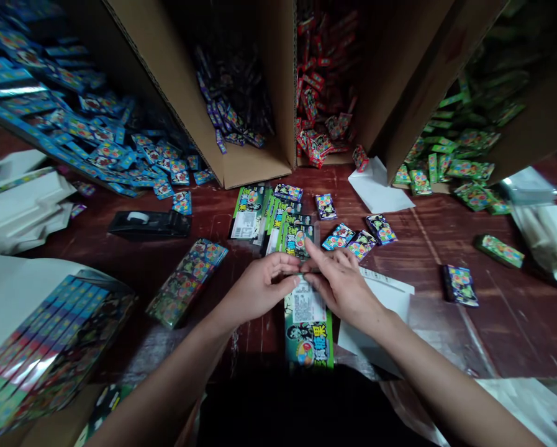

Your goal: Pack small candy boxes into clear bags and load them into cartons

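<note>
My left hand (pixel 264 282) and my right hand (pixel 348 288) meet at the middle of the table, fingers bent and pinched together. Between them is the upper edge of a flat green printed candy packet (pixel 308 344) with a white text label, hanging toward my body. My fingers hide how its top edge is folded or closed. Just beyond my hands lie several overlapping green packets (pixel 249 208) of the same print. Small purple and blue candy boxes (pixel 338 236) lie past my right hand, and a white sheet (pixel 375 304) is partly under my right wrist.
Open cartons hold blue (pixel 115 155), purple (pixel 234 124), red (pixel 318 139) and green (pixel 469 164) small boxes along the back. A black tape dispenser (pixel 150 225) and a wrapped row of boxes (pixel 188 282) lie left. More wrapped rows (pixel 49 335) are stacked at the left front.
</note>
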Demonstrator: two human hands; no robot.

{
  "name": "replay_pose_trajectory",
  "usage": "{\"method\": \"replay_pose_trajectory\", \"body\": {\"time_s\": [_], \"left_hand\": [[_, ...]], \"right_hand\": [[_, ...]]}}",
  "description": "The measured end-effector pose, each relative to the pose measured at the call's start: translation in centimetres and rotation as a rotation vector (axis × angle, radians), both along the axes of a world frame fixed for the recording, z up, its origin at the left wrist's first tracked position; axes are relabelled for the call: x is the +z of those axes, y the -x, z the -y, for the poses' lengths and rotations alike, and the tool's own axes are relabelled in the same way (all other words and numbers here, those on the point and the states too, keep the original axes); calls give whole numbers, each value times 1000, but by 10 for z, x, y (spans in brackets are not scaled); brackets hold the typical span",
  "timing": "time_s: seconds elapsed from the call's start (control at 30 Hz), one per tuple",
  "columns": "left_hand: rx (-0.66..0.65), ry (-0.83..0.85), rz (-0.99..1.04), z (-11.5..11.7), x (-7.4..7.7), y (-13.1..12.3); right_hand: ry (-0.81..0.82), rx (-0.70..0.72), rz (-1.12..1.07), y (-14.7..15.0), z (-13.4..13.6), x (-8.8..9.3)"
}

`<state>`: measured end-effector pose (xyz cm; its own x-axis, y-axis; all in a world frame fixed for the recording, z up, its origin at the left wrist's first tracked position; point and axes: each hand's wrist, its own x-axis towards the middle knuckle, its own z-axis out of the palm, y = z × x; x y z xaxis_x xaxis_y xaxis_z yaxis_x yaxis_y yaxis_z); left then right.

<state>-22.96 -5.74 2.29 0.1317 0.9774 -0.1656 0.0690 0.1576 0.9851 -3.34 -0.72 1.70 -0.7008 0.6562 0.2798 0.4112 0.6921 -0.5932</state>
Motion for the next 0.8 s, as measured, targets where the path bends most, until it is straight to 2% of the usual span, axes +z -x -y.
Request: {"method": "replay_pose_trajectory", "body": {"time_s": [0.1,0.17,0.27,0.33,0.37,0.43,0.53,0.57,0.63,0.7,0.8], "left_hand": [[-1,15,-22,1,3,11],[69,18,-43,5,9,30],[378,-44,69,18,18,57],[575,-107,214,31,17,60],[622,-122,271,38,13,56],[610,-108,320,55,-1,41],[407,-49,197,77,-21,16],[316,-38,127,81,-24,11],[210,-38,25,81,-25,4],[226,-67,10,74,-21,0],[216,-100,62,62,-17,-1]], "right_hand": [[118,21,-72,-8,0,3],[186,-83,-221,-20,3,3],[366,-321,-513,-32,16,-4],[557,-376,-654,-30,27,-12],[650,-383,-712,-25,32,-15],[748,-436,-842,-12,36,-20],[654,-560,-983,0,31,-20],[620,-546,-979,0,28,-20],[610,-415,-908,-2,24,-19],[610,-285,-812,-6,25,-18],[516,-233,-727,-11,32,-20]]}}
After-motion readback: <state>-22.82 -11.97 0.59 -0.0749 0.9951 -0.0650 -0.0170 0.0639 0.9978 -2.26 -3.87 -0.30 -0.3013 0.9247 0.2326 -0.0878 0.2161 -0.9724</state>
